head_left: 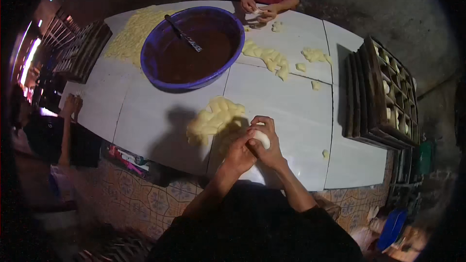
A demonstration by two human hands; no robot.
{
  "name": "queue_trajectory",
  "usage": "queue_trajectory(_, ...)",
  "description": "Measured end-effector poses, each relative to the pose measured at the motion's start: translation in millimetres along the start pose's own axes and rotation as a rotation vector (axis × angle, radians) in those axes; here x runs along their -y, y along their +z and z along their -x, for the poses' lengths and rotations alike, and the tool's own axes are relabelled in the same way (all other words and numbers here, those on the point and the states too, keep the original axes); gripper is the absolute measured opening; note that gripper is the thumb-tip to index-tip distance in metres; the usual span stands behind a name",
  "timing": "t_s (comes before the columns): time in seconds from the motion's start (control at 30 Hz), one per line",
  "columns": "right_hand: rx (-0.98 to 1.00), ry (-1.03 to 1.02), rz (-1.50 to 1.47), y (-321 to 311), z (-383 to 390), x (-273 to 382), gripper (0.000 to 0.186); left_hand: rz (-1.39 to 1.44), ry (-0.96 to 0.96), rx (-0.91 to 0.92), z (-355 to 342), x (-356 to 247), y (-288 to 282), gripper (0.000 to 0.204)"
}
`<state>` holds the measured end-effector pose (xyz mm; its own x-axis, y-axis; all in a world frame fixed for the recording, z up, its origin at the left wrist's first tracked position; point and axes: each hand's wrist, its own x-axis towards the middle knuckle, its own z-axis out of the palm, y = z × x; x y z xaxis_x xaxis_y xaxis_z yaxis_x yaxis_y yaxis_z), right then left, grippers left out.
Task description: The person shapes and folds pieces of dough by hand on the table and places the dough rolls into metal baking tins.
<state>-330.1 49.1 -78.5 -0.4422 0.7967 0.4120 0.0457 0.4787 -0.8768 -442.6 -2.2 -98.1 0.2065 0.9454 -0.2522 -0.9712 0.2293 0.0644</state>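
Note:
My left hand and my right hand are together over the tiled table, wrapped round a smooth white ball, seemingly dough. My left fingers press on its left side, and the right hand's fingers curl over it from above. Just beyond and left of them lies a loose pile of pale yellow pieces, partly shadowed.
A blue basin holds brown filling and a utensil. Yellow pieces cover the table's back-left. Wooden slotted trays stand stacked right and left. A co-worker's hands work opposite; another person's arm is at left.

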Motion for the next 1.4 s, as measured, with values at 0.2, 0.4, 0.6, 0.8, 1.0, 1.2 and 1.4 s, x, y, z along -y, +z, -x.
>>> queue_trajectory(0.2, 0.289, 0.412, -0.610, -15, -6, -40, 0.106, -0.125, 0.041, 0.471, -20, -54, 52, 0.105)
queue_trajectory(0.4, 0.067, 0.448, -0.624, -13, -19, -51, 0.107, -1.855, 0.789, -0.677, -138, -219, 76, 0.085)
queue_trajectory(0.6, -0.073, 0.511, -0.717, -12, -17, -80, 0.082, -1.936, -0.004, -0.604, -187, -244, 47, 0.108)
queue_trajectory(0.8, -0.222, 0.647, -0.895, 0, -25, -75, 0.063, -1.245, 0.471, -0.210, -148, -195, 2, 0.101)
queue_trajectory(1.0, -0.277, 0.920, -1.114, 6, -28, -63, 0.039, -0.659, 0.311, -0.325, -52, -59, 49, 0.079)
queue_trajectory(1.2, -0.131, 0.229, 0.281, 13, 4, -19, 0.025, -0.847, 0.268, -0.348, -7, -33, 18, 0.041)
queue_trajectory(1.4, -0.317, 0.222, -0.299, -4, 16, -7, 0.015, -1.400, 0.380, -0.177, 16, -24, 4, 0.026)
